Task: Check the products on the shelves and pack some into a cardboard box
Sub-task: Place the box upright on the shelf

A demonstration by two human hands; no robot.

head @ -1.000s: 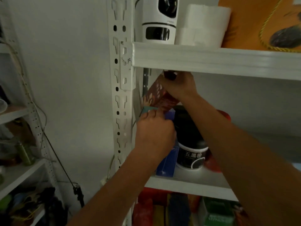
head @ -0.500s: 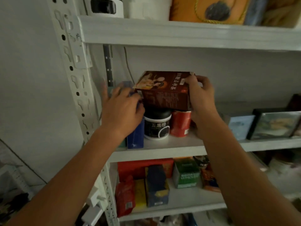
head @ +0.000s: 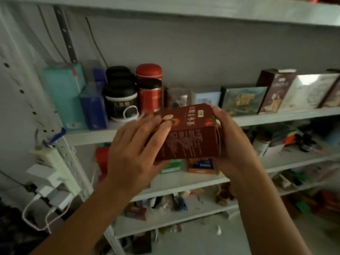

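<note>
Left hand (head: 136, 150) & right hand (head: 234, 144) each clamp 1 end of the brown box (head: 189, 138), held sideways in mid-air in front of the shelf (head: 276, 116), not touching it. White Chinese print on top & side, too blurred to read. End flap closed, contents hidden. Behind on the shelf: black-lidded jar (head: 120, 100) w/ blurred label, red tin (head: 149, 94), blue box (head: 93, 107), teal box (head: 64, 92).
</note>
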